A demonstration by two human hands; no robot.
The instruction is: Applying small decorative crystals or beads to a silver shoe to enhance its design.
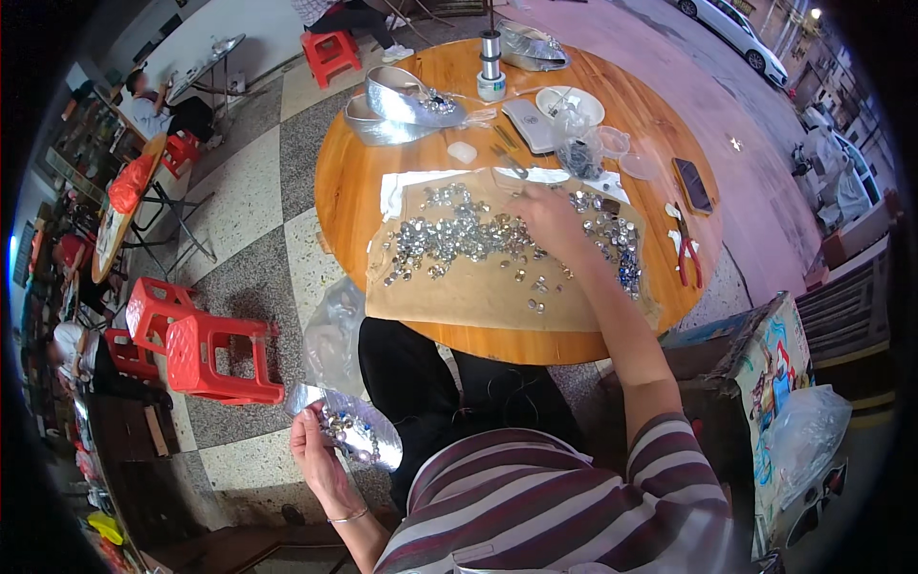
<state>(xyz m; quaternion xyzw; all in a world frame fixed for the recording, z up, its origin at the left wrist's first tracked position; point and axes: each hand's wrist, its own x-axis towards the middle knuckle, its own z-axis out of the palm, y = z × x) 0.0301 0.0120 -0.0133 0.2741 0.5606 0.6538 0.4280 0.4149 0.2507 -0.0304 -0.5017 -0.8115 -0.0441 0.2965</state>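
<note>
My left hand [316, 454], low beside my leg, grips a shiny silver shoe upper [382, 448] by its edge. Clustered stones and beads [346, 430] decorate that piece. Over the far middle of a brown cloth [459, 298] is my right hand [547, 218], its fingers curled together and pointing down; what they hold, if anything, is too small to make out. Loose glittering rhinestones [435, 241] lie spread across the cloth, on both sides of this hand. Just beyond its fingers lies a small grey-handled tool [510, 161].
The round wooden table [344, 182] also bears silver shoes [406, 100], a white bowl [583, 102], a plastic bag [577, 148], a phone [692, 185] and red-handled pliers [688, 256]. Red stools [220, 356] stand at left. Other people sit farther off.
</note>
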